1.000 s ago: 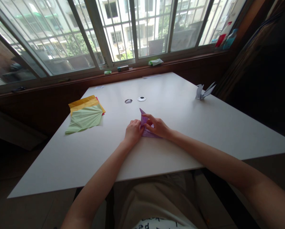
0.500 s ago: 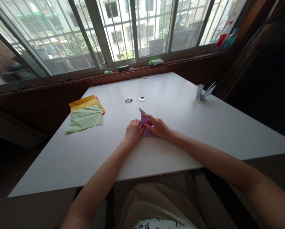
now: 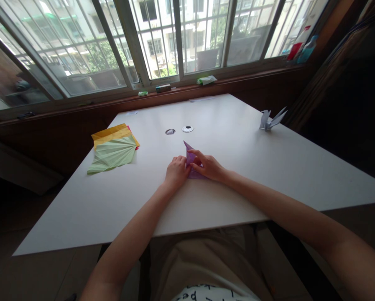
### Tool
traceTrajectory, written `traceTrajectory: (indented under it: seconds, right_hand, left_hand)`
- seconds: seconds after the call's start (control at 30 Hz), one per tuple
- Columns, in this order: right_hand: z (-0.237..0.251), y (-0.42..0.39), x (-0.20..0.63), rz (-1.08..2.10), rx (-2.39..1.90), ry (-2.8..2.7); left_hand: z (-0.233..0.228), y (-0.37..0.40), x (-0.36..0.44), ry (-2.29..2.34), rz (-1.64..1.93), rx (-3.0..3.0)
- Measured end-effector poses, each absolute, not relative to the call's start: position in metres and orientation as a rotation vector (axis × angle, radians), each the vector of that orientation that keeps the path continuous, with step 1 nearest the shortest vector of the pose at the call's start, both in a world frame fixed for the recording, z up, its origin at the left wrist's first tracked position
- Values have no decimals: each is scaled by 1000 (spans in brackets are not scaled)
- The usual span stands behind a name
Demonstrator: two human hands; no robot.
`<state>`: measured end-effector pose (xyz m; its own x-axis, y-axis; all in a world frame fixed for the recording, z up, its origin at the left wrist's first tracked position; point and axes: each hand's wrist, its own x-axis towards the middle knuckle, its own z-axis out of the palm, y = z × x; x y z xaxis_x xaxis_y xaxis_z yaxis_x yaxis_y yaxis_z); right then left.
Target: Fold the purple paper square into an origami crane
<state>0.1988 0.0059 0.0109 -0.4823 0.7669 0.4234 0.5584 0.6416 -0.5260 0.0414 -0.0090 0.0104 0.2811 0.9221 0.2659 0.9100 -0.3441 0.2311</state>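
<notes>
Compared with the earlier views, almost nothing has moved: both hands stay pressed on the same purple sheet at the same spot, and the whole scene sits only a trifle higher and to the right, as from a small tilt of the head.

One purple folded paper (image 3: 190, 161) lies flat near the middle of the white table (image 3: 237, 175), its pointed tip aimed away from the person. The left hand (image 3: 176, 172) rests on the paper's left edge with fingers curled down, knuckles up, pressing rather than lifting. The right hand (image 3: 208, 166) lies over the paper's right part, index finger stretched toward the centre fold, the other fingers loosely bent; it bears on the sheet and touches the left hand's fingertips. Whether either hand pinches a flap cannot be told. Two forearms run back from the hands to the near table edge.

Outward from the sheet: two small round discs, one dark (image 3: 170, 131) and one white with a dark centre (image 3: 187, 128), lie side by side just beyond the paper's tip. One stack of flat sheets (image 3: 113, 150), pale green on top with yellow and a sliver of red beneath, lies well to the left. One white folded paper crane (image 3: 270, 120) stands near the far right edge. Several small items sit on the window sill (image 3: 181, 90) behind the table.
</notes>
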Motion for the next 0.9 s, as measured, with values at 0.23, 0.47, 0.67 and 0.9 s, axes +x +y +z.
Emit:
traceTrajectory:
  seconds: [0.23,0.47,0.67,0.9]
  right_hand:
    - [11,5,198,428,-1020,-2221]
    - [10,7,199,437,-1026,-2217]
    - [8,8,199,360,-1011,-2231]
    - [9,9,199,216,-1097,-2260]
  left_hand:
    - [9,-9,41,1773,564,2484]
    - [9,-8,41,1772,567,2490]
    - [11,-9,42,1774,556,2489]
    - [7,-8,41,1763,613,2497]
